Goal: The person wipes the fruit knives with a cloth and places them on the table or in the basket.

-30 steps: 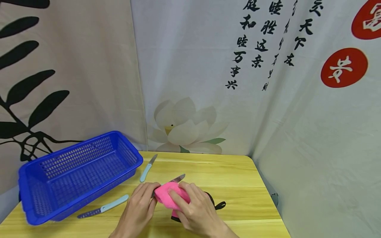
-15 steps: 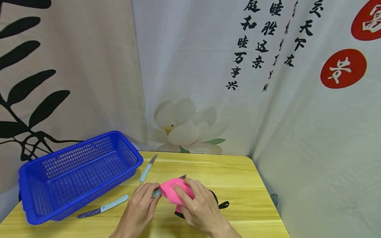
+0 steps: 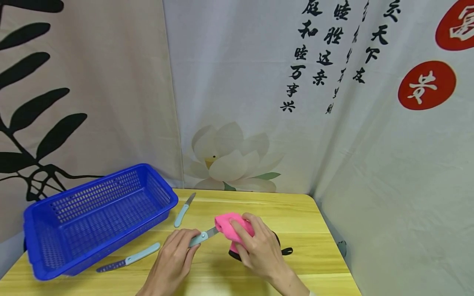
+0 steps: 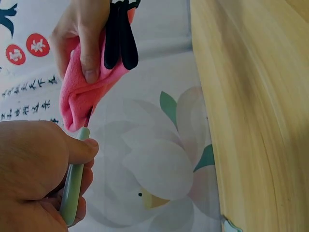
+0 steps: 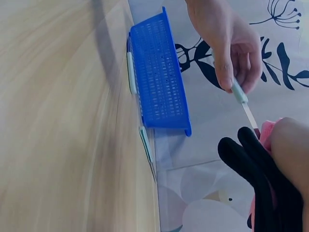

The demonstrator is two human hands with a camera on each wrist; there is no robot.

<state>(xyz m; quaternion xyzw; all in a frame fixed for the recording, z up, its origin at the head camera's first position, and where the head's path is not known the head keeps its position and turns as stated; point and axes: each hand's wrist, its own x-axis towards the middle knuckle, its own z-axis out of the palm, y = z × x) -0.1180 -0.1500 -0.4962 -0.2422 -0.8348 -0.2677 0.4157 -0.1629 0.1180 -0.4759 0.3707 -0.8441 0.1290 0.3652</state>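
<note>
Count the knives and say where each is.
3. One knife is in the left hand, blade partly hidden by the pink cloth; a second lies right of the blue basket; a third lies in front of it. Any behind it would be hidden.

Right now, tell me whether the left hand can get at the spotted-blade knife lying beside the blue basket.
Probably not without letting go first: the left hand grips another knife. Otherwise the way looks free: the spotted-blade knife lies close by, with nothing resting on it.
</note>
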